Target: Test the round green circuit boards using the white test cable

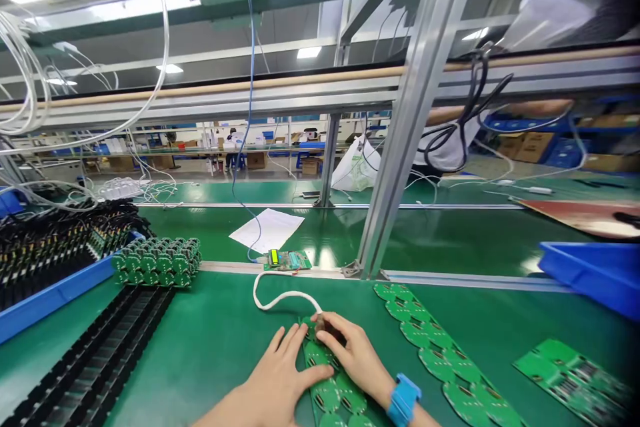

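Note:
A green circuit-board panel of round boards lies on the green table in front of me. My left hand rests flat with spread fingers on its left edge, thumb across the boards. My right hand, with a blue band on the wrist, pinches a small brownish connector against the panel's far end. A white cable runs from this connector to a small circuit board with a lit yellow-green display.
Another panel of round boards lies to the right, with a rectangular board and blue bin beyond. At left are stacked boards, black racks and a blue tray. A metal post stands ahead.

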Demonstrator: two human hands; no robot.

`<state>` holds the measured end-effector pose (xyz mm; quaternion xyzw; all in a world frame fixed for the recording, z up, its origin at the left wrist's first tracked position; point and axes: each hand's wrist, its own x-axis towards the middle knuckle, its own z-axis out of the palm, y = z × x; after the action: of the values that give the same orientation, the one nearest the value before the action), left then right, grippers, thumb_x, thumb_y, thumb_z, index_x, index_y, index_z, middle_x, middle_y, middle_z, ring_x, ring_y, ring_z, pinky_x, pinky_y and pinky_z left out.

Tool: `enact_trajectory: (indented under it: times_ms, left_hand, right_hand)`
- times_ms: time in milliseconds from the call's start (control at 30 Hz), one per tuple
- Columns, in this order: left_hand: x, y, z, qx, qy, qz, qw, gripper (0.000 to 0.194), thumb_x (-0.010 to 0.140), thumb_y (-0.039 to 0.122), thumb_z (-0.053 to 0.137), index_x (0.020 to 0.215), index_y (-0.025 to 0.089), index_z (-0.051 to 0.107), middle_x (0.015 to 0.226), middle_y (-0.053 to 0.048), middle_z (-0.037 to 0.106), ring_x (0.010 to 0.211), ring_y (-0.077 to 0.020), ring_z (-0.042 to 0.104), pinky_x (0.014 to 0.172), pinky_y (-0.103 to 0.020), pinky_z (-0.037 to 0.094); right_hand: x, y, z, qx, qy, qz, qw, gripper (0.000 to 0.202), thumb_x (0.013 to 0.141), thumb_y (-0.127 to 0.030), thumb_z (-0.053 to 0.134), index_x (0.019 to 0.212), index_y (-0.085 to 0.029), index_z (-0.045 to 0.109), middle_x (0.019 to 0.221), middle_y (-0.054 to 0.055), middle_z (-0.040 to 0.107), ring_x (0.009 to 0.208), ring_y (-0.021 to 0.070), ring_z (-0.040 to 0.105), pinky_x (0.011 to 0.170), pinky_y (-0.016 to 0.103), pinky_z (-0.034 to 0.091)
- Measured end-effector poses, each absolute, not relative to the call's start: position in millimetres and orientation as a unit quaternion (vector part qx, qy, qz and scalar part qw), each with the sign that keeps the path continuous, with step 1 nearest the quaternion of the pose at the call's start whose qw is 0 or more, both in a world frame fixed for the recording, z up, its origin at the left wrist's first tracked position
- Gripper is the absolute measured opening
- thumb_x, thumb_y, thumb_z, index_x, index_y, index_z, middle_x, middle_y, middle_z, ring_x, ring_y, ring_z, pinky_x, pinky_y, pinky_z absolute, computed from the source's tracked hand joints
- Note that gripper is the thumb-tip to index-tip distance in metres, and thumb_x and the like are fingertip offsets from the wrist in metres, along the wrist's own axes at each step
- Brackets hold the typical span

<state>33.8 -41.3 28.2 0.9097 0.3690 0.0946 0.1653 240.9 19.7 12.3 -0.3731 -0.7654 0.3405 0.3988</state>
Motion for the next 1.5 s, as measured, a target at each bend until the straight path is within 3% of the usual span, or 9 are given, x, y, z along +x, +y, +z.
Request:
enact_trajectory:
  times_ms: [200,300,400,600,700,833,1100,1500]
  left_hand:
    - [30,-31,9,0.928,0.339,0.09,0.124,0.073,0.088,0.063,0.055,0.147,0.044,0.018,0.155,-0.008,-0.015,0.141,-0.0392,0.004,0.11,-0.065,0.015]
    - [31,-33,11,0.926,0.348,0.094,0.109,0.057,0.098,0.052,0.046,0.147,0.041,0.02,0.156,-0.008,-0.01,0.141,-0.0374,0.008,0.111,-0.062,0.017]
    - [30,-34,13,0.924,0.355,0.1,0.102,0.055,0.099,0.048,0.046,0.147,0.036,0.023,0.156,-0.009,-0.002,0.141,-0.0364,0.011,0.112,-0.059,0.018]
    - [32,-30,3,0.918,0.369,0.105,0.099,0.052,0.093,0.05,0.055,0.14,0.035,0.038,0.158,-0.009,0.004,0.141,-0.0376,0.013,0.112,-0.058,0.021]
    - [32,-33,9,0.917,0.37,0.106,0.108,0.061,0.089,0.053,0.06,0.141,0.033,0.036,0.157,-0.01,0.011,0.141,-0.0369,0.015,0.112,-0.058,0.02]
    - [30,-40,28,0.91,0.37,0.118,0.145,0.069,0.091,0.064,0.048,0.144,0.024,0.03,0.155,-0.013,0.02,0.143,-0.031,0.013,0.115,-0.054,0.014]
    - [32,-41,30,0.904,0.385,0.093,0.164,0.081,0.086,0.07,0.049,0.144,0.017,0.03,0.154,-0.018,0.018,0.143,-0.0316,0.012,0.116,-0.053,0.011]
    - [33,-46,36,0.905,0.375,0.103,0.173,0.087,0.085,0.075,0.046,0.145,0.016,0.028,0.155,-0.017,0.011,0.143,-0.0333,0.007,0.116,-0.054,0.008]
  right_hand:
    - [242,20,9,-0.375,-0.761,0.342,0.405,0.024,0.091,-0.031,0.052,0.105,-0.019,0.067,0.094,0.006,0.068,0.085,0.0221,0.063,0.077,0.031,0.05]
    - [242,20,8,-0.371,-0.756,0.353,0.408,0.026,0.092,-0.032,0.051,0.106,-0.02,0.067,0.095,0.006,0.068,0.087,0.0221,0.064,0.078,0.03,0.05]
    - [242,21,7,-0.373,-0.753,0.355,0.411,0.027,0.091,-0.034,0.051,0.106,-0.019,0.068,0.094,0.006,0.07,0.084,0.022,0.064,0.076,0.03,0.05]
    - [243,21,5,-0.376,-0.751,0.352,0.413,0.026,0.089,-0.033,0.054,0.105,-0.019,0.069,0.096,0.007,0.071,0.085,0.0224,0.065,0.077,0.03,0.051]
    - [243,20,6,-0.378,-0.75,0.352,0.413,0.025,0.089,-0.033,0.053,0.104,-0.02,0.069,0.096,0.007,0.07,0.087,0.0228,0.065,0.078,0.03,0.051]
    - [242,20,9,-0.38,-0.75,0.35,0.413,0.025,0.089,-0.033,0.053,0.104,-0.019,0.068,0.094,0.007,0.07,0.085,0.0225,0.064,0.078,0.031,0.051]
    - [242,20,7,-0.379,-0.749,0.345,0.419,0.025,0.089,-0.033,0.053,0.104,-0.019,0.068,0.092,0.006,0.07,0.085,0.022,0.065,0.077,0.03,0.052]
    - [243,18,12,-0.387,-0.755,0.331,0.413,0.031,0.09,-0.039,0.052,0.106,-0.02,0.069,0.091,0.006,0.072,0.083,0.0228,0.066,0.076,0.031,0.054]
